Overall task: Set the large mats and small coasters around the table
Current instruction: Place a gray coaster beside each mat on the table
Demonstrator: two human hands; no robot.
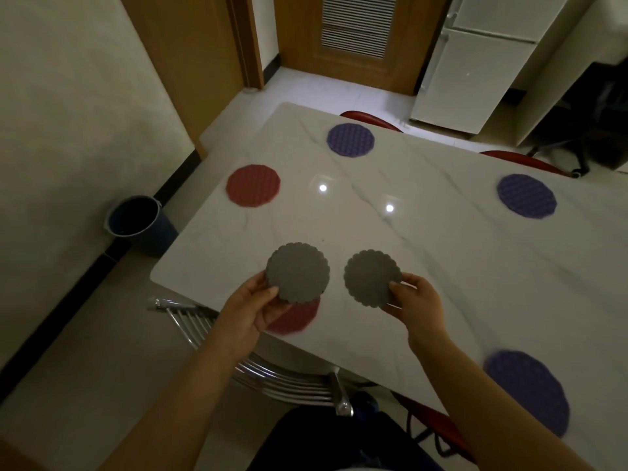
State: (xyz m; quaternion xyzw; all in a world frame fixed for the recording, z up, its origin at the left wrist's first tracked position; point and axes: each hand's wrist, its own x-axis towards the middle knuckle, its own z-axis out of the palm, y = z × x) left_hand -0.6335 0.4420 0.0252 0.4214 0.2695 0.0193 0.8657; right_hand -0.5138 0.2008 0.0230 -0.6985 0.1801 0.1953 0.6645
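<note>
My left hand (249,309) holds a stack of grey scalloped coasters (298,272) above the near left corner of the white marble table (424,239). My right hand (416,305) pinches a single grey coaster (372,278) beside it. Partly under the left stack lies a red mat (299,317). Another red mat (253,185) sits at the table's left end. Purple mats lie at the far side (350,140), far right (526,196) and near right edge (530,389).
A dark bucket (136,219) stands on the floor left of the table. A chrome chair back (272,375) is below my arms. Red chairs (370,119) tuck in at the far side. A white fridge (475,62) and a wooden door (356,35) stand beyond.
</note>
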